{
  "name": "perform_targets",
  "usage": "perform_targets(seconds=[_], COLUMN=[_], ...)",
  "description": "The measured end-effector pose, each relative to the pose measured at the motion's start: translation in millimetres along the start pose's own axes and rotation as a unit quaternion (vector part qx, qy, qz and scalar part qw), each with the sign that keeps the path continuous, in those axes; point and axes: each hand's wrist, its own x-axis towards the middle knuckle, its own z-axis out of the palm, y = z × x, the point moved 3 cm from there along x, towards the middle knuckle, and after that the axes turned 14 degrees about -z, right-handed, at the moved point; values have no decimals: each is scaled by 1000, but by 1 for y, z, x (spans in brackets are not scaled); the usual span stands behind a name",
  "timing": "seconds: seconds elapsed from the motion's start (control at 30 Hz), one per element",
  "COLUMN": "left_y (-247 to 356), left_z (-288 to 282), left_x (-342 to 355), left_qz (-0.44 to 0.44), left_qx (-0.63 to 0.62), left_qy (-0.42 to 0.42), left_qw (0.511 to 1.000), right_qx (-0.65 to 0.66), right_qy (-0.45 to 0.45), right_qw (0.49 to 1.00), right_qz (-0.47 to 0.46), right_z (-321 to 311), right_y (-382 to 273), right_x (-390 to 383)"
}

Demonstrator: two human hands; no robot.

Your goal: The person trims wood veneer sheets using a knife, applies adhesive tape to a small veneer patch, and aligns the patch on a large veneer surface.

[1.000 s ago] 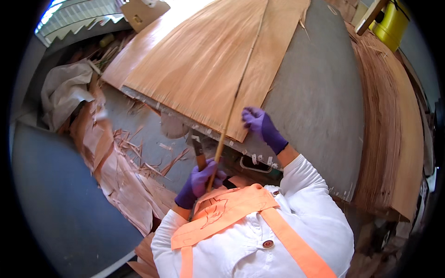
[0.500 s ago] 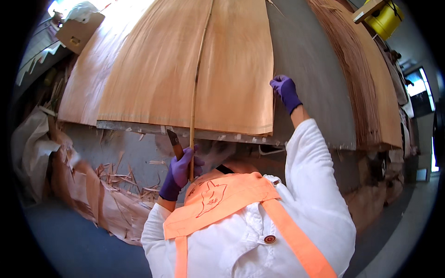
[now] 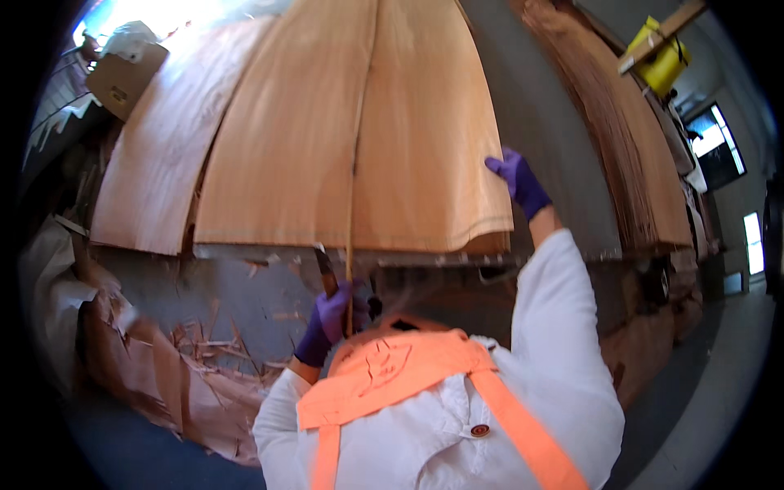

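Note:
My left hand (image 3: 333,314), in a purple glove, is closed around a long thin wooden stick (image 3: 351,208) and a knife (image 3: 326,268) with a dark blade pointing up. The stick runs away from me over a large tan wood veneer sheet (image 3: 433,122). At that sheet's right edge is my right hand (image 3: 523,181), also gloved in purple, thumb over the top and the other fingers partly hidden. It grips the edge, and the near right corner curls up a little, with more veneer showing beneath.
Paler veneer (image 3: 155,155) lies to the left. A thick veneer stack (image 3: 629,163) stands on the right of the grey tabletop (image 3: 563,122). Below the table's near edge are wood scraps (image 3: 216,347) and crumpled veneer (image 3: 155,367). A yellow bucket (image 3: 665,69) is at the far right.
My right hand has closed on the veneer's right edge, whose near corner now curls. A gap has opened between this sheet and the paler veneer. My left hand still holds stick and knife.

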Motion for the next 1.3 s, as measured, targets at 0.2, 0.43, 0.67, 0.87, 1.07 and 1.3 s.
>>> perform_targets(seconds=[0.2,0.43,0.67,0.87,1.07,1.3], left_y=[3,5,11,-14,28,62], left_z=[-6,-11,-25,-44,-12,9], left_x=[-9,-39,-87,-76,-38,-22], left_qz=[8,5,89,102,105,100], left_qx=[25,83,75,104,183,77], left_qy=[42,144,190,225,213,103], left_qw=[999,986,975,963,954,987], right_qx=[127,186,206,159,281,230], right_qy=[-94,-211,-226,-245,-315,-503], right_qw=[982,953,951,956,907,833], right_qz=[-100,-108,-49,25,5,-13], right_z=[119,291,425,493,504,397], right_y=[-97,-85,-24,15,-30,-74], right_x=[40,127,160,148,122,88])
